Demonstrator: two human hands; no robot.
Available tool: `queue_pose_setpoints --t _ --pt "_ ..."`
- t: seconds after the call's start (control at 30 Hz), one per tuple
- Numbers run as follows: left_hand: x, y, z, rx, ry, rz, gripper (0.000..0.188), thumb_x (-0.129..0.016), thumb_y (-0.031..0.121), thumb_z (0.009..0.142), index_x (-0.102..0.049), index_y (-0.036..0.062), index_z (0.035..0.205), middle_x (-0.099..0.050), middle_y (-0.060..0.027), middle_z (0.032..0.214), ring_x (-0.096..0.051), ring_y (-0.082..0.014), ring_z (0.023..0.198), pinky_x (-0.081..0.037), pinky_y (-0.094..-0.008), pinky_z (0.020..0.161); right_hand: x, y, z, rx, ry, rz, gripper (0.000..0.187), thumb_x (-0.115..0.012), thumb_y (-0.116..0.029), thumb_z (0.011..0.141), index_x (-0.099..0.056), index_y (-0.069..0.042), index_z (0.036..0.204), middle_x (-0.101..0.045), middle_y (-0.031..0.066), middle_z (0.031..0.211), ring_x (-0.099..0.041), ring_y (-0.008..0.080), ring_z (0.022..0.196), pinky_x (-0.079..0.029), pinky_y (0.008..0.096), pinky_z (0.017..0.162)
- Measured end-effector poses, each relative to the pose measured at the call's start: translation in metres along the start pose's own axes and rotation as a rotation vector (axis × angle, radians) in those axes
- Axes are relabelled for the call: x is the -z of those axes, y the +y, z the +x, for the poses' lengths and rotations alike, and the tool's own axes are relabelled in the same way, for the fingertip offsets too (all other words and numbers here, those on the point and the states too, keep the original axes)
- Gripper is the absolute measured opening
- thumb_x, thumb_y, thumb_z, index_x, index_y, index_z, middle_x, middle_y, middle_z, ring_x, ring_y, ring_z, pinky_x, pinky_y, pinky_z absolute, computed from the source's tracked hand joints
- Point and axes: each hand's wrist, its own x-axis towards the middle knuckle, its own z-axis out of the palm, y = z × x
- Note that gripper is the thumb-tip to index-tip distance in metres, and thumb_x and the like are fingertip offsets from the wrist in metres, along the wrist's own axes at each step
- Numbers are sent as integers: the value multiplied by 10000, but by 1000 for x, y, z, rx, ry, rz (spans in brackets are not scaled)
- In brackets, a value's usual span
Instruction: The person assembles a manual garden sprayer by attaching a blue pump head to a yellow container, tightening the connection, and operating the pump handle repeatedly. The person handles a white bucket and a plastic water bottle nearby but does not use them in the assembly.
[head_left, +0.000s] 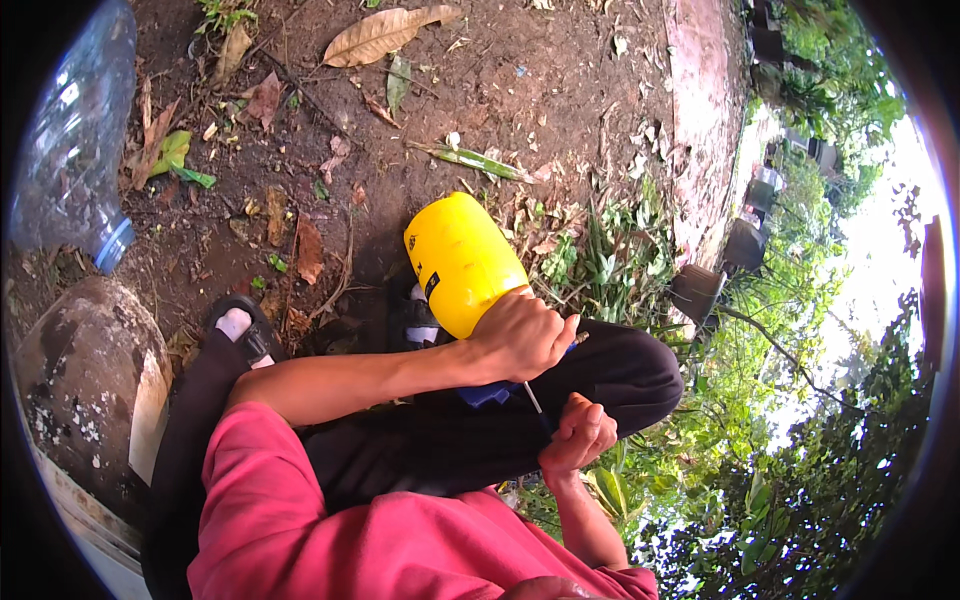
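Note:
A rounded yellow plastic bottle [465, 265] lies tilted across my lap, its base pointing away from me. My left hand [525, 335] is closed round its near end, where a neck would be; the fingers hide that part. Blue plastic [487, 392] shows just below this hand. From there a thin metal rod [535, 398] runs toward my right hand [580, 435]. The right hand is closed in a fist round the rod's near end, beside my bent knee. Whatever handle the rod has is hidden inside the fist.
A large clear plastic bottle [75, 140] lies at the far left, near a stained, rounded grey object [95, 375]. Dry leaves [385, 35] litter the brown soil [540, 80]. Dark pots [700, 290] and green plants [800, 350] stand to the right.

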Motion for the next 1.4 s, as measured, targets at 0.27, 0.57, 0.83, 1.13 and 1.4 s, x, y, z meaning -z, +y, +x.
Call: queue_pose_setpoints --t 0.27,0.57,0.83,1.13,1.4 --pt "1 -7 -6 -61 -54 -16 602 -488 275 1006 -569 25 465 -492 -212 449 -525 -398 420 -475 -483 553 35 -10 -22 -337 3 -2 641 -393 -322 1045 -362 -68 458 -357 12 407 -332 115 360 -243 282 404" --pt "0 -7 5 -53 27 41 568 -525 274 981 -562 31 470 -536 -213 476 -568 -381 443 -495 -477 550 75 -26 -22 -94 92 264 651 -278 -389 1089 -308 -159 481 -277 -23 411 -239 84 372 -163 252 396" --pt "-1 -2 -9 -63 44 9 592 -505 277 994 -557 31 458 -498 -206 450 -526 -392 416 -473 -490 565 -5 -5 -20 41 24 -59 584 -393 -285 1031 -339 -59 496 -310 19 426 -304 126 376 -204 296 424" --pt "6 -5 -4 -36 -72 -12 576 -497 289 986 -577 22 481 -541 -207 477 -573 -384 451 -502 -486 567 20 -9 -28 -325 82 163 593 -311 -276 1089 -266 -122 518 -268 -5 429 -254 90 384 -217 266 417" --pt "-1 -5 0 -51 -32 -24 598 -501 312 994 -557 38 465 -542 -209 479 -572 -384 450 -497 -490 558 74 -42 -43 -73 5 85 620 -279 -347 1091 -311 -155 502 -313 -13 392 -267 81 362 -186 233 368"
